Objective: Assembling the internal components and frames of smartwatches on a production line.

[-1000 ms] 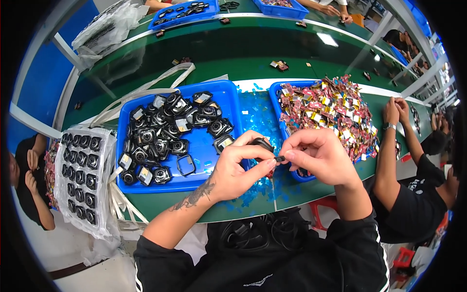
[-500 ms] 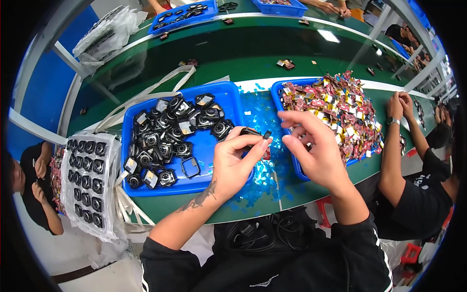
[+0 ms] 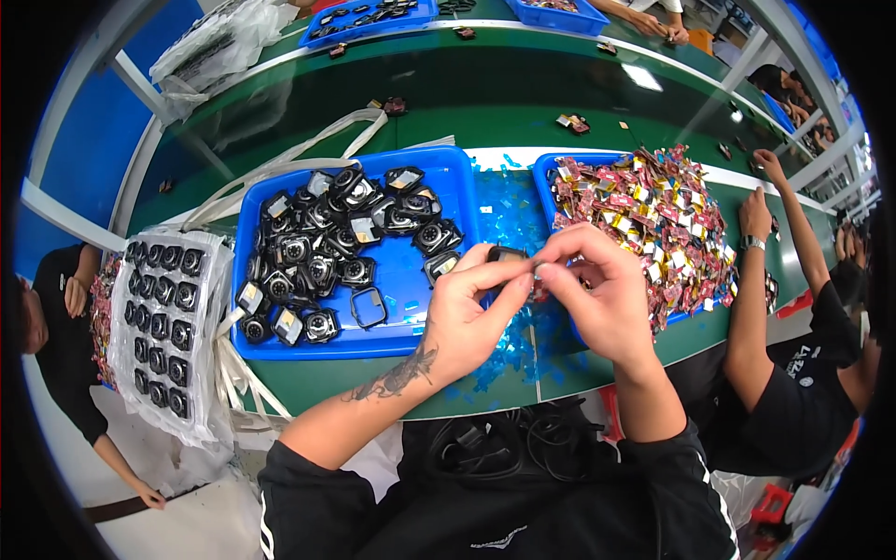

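My left hand (image 3: 467, 313) is closed on a small black watch case (image 3: 507, 254), holding it between thumb and fingers above the gap between two blue trays. The fingertips of my right hand (image 3: 602, 294) are pinched together at the right end of that case. Whatever lies between those right fingertips is too small and covered to make out. Below and left stands a blue tray (image 3: 411, 347) with a heap of black watch cases (image 3: 317, 219) and one thin square frame (image 3: 368, 307). To the right, another blue tray (image 3: 544, 191) is piled with small red and yellow circuit boards (image 3: 653, 224).
Blue film scraps (image 3: 509, 359) litter the green bench between the trays. A clear plastic tray of watch cases (image 3: 168, 327) stands at the left by white straps (image 3: 245, 378). A green conveyor (image 3: 448, 98) carries scattered parts. Co-workers sit left, right (image 3: 761, 317) and across.
My right hand, apart with spread fingers before, has come left and pinched at the case in my left hand. The co-worker on the right has reached one arm toward the conveyor.
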The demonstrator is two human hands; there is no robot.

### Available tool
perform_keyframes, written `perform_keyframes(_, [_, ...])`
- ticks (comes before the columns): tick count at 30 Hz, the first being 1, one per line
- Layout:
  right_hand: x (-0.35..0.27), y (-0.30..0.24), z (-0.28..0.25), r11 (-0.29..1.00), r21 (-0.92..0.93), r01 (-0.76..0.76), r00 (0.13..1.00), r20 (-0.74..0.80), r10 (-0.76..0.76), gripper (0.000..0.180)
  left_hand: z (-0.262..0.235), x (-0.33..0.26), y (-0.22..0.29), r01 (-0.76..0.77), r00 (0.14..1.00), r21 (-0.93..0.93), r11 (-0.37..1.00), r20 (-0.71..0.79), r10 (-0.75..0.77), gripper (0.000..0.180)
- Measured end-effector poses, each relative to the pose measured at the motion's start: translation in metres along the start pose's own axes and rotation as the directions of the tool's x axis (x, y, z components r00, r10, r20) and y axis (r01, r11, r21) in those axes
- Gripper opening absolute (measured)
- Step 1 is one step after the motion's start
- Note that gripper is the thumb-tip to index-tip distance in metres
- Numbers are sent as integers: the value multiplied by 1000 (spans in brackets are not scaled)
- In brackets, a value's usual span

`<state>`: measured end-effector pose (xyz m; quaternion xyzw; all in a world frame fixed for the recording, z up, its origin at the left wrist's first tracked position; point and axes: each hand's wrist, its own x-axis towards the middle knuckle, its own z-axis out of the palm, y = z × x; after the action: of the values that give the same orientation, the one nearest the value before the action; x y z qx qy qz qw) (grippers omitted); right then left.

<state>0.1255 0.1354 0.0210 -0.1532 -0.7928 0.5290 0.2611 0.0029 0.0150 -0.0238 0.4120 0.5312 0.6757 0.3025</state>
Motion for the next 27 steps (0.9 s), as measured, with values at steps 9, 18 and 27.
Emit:
perform_keyframes(9, [-6, 3, 19, 993, 76, -87, 989, -111, 95, 12, 2, 2, 10, 127, 974, -466, 875, -106, -198, 44])
perform_keyframes(18, [1, -12, 16, 975, -188, -119, 981, -174, 86, 8, 4, -7, 4, 182, 981, -444, 877, 24, -191, 39])
perform_keyframes(27, [-1, -21, 17, 919, -394, -30, 989, -142, -29, 7, 12, -12, 1, 209, 970, -512, 833, 2, -242, 42])
